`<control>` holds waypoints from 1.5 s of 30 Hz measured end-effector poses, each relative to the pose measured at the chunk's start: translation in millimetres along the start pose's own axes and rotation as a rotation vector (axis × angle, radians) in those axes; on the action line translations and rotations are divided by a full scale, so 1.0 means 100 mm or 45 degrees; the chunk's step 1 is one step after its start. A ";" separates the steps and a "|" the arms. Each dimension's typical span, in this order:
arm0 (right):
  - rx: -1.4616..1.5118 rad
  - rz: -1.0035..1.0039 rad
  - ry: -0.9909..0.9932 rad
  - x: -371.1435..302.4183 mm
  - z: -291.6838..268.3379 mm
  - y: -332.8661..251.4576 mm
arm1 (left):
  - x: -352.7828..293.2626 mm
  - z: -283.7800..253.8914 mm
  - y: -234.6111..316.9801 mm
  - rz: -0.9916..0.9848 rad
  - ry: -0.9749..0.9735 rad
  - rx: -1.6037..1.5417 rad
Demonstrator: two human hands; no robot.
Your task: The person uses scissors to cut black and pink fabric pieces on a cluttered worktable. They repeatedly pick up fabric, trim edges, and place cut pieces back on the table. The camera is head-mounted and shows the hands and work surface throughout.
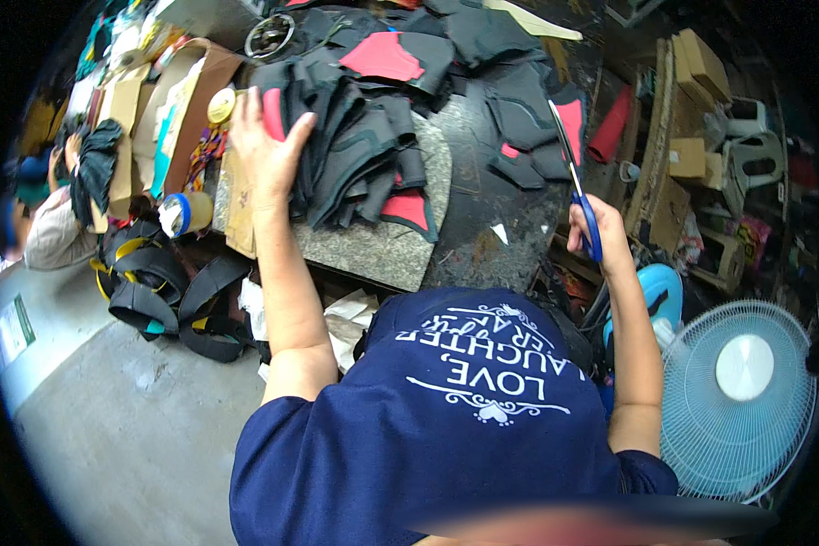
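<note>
My left hand (268, 150) lay flat, fingers spread and gripping nothing, pressed on the left side of a stack of cut black and red fabric pieces (359, 155). My right hand (599, 238) was closed around the blue handles of a pair of scissors (573, 182), the blades pointing up and away from me, nearly together as far as I could tell.

The stack sat on a grey stone slab (382, 250) that rested on the dark workbench (491, 237). The pile covered most of the slab and hung over its left edge under my palm; only the near strip and the near right corner of the slab showed bare. Between the slab's right edge and my scissors the workbench was mostly open, with a few small scraps on it. More black and red pieces (528, 118) lay spread toward the far side of the workbench, just beyond the scissor tips.

The pieces in the stack were curved panels, black with raised seams, some faced in red, fanned unevenly rather than squared up.

Just left of my left hand stood open cardboard boxes (146, 118) and a roll of tape (177, 216). Black straps with yellow trim (155, 282) lay lower left on the floor. A pale blue fan (742, 400) stood near my right elbow.
</note>
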State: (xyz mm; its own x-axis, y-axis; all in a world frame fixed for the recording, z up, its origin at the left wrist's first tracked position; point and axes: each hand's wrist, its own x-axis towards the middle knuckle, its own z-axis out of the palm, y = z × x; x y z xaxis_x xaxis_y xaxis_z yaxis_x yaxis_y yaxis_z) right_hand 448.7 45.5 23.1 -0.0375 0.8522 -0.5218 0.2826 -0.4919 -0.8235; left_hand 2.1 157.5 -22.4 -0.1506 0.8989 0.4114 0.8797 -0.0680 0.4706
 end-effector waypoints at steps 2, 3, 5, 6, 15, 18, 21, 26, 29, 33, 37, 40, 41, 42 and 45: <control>0.058 -0.036 0.059 -0.01 -0.07 0.02 | 0.04 0.03 -0.04 -0.010 0.053 0.066; 0.021 -0.016 0.107 -0.01 -0.10 0.03 | 0.04 0.03 -0.05 -0.069 0.003 0.020; 0.003 -0.023 0.173 0.01 -0.16 0.06 | 0.08 0.02 -0.04 -0.085 -0.158 -0.084; 0.017 -0.002 0.217 0.03 -0.20 0.08 | 0.08 -0.02 -0.03 -0.047 -0.103 -0.080; -0.027 0.000 0.258 0.08 -0.33 0.22 | 0.08 -0.34 0.14 -0.292 -0.141 -0.279; -0.047 0.042 0.208 0.08 -0.29 0.25 | 0.08 -0.34 0.18 -0.299 -0.106 -0.342; -0.168 0.074 0.173 0.12 -0.23 0.22 | 0.07 -0.38 0.20 -0.305 -0.058 -0.444; -0.143 -0.026 0.036 0.25 -0.10 0.06 | 0.09 -0.45 0.21 -0.359 -0.050 -0.400; 0.076 -0.009 -0.146 0.34 0.02 -0.09 | 0.13 -0.48 0.30 -0.275 0.023 -0.217; 0.207 0.074 -0.374 0.56 0.25 -0.32 | 0.20 -0.42 0.66 0.201 0.354 0.275; -0.014 0.270 -0.430 1.06 0.46 -0.61 | 0.18 0.05 1.22 0.544 0.068 -0.156; -0.012 0.329 -0.461 1.38 0.55 -0.81 | 0.20 0.49 1.44 0.483 -0.148 -0.092; -0.016 0.304 -0.464 1.45 0.56 -0.86 | 0.23 0.63 1.46 0.394 -0.255 -0.094; -0.010 0.260 -0.456 1.50 0.56 -0.90 | 0.25 0.75 1.45 0.392 -0.200 0.052; 0.026 0.142 -0.440 1.57 0.53 -0.97 | 0.29 0.98 1.37 0.182 -0.343 0.070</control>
State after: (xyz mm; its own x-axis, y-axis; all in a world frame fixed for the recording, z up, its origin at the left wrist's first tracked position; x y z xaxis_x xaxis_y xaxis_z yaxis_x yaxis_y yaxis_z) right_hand 364.5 217.6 9.6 -0.3302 0.6844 -0.6501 0.2844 -0.5846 -0.7598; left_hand 162.0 216.8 -22.4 0.0949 0.9648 0.2451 0.9076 -0.1850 0.3768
